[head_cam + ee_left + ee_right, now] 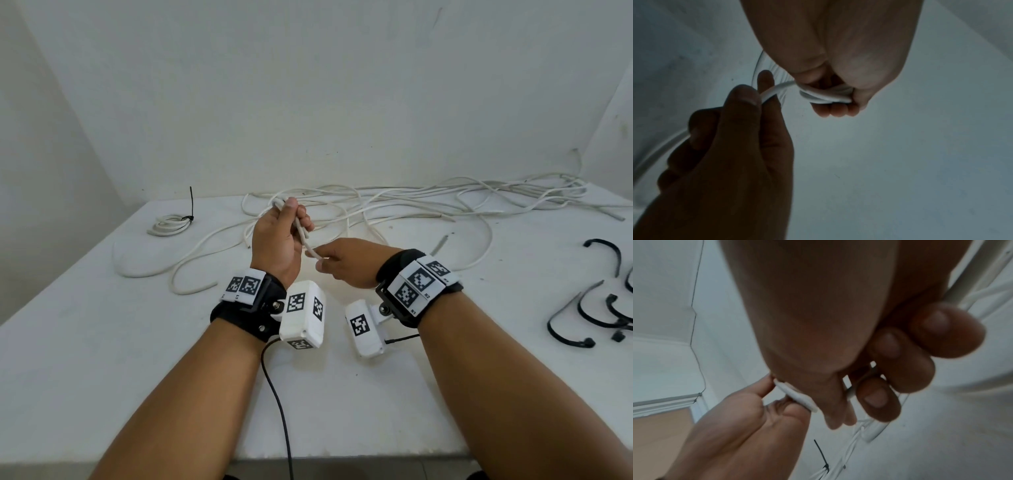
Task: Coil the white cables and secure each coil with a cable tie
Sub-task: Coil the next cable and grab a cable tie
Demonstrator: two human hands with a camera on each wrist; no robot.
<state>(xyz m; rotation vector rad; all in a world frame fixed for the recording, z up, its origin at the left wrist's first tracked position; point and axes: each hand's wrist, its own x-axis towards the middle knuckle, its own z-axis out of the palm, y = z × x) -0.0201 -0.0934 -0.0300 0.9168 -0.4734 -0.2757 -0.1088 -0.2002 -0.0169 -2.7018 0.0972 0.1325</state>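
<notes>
My left hand (293, 222) is raised above the white table (342, 394) and grips a small bundle of white cable loops (299, 229). In the left wrist view its curled fingers (835, 111) wrap the loops (826, 97). My right hand (323, 262) sits just to the right and pinches the same cable (313, 254) between thumb and forefinger; the left wrist view shows that pinch (764, 94). The cable's free length trails back into a tangle of loose white cables (411, 202). In the right wrist view the cable (797, 395) runs between both hands.
A finished white coil (169, 224) bound with a black cable tie (190, 205) lies at the far left; its tie (821, 454) also shows in the right wrist view. Several loose black cable ties (603, 308) lie at the right edge. A white wall stands behind.
</notes>
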